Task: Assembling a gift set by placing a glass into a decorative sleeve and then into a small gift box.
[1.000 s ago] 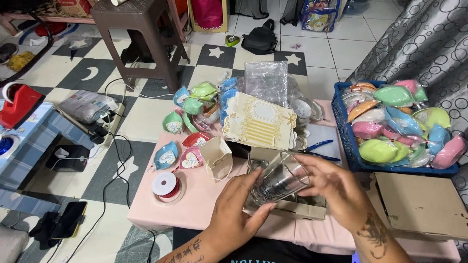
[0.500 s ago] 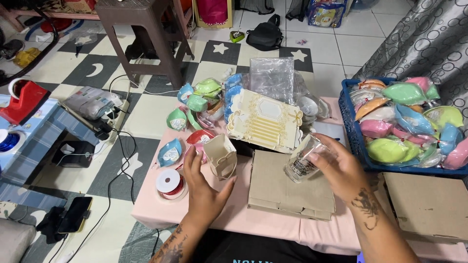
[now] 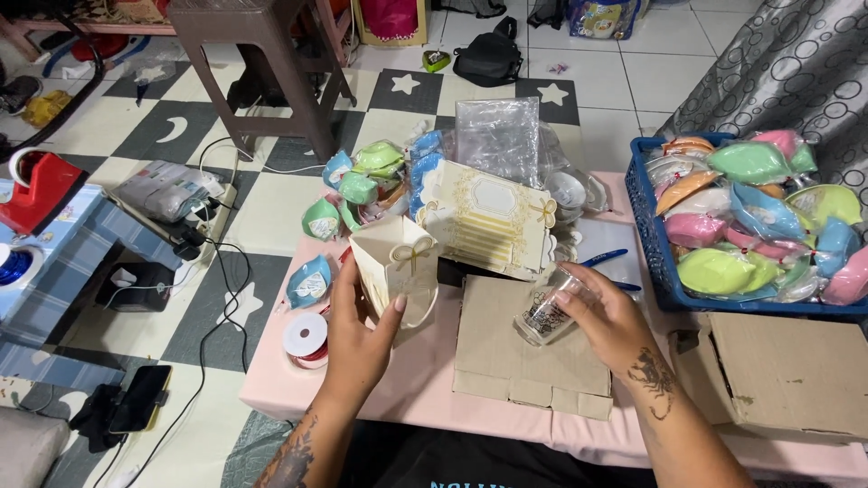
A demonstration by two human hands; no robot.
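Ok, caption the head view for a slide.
Left hand holds a cream gift box; right hand holds a small glass over flattened cardboard.

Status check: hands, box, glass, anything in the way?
Left hand grips small cream gift box, upright. Right hand holds clear glass, tilted over flat cardboard. Ribbon spool sits left of the hand, apart.

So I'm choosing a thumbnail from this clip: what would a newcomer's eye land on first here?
Probably the blue basket at the right edge of the pink table, heaped with pastel wrapped packets. Next, the two hands in the middle: the left hand grips a small cream gift box with a gold bow, while the right hand holds a clear glass over flat cardboard.
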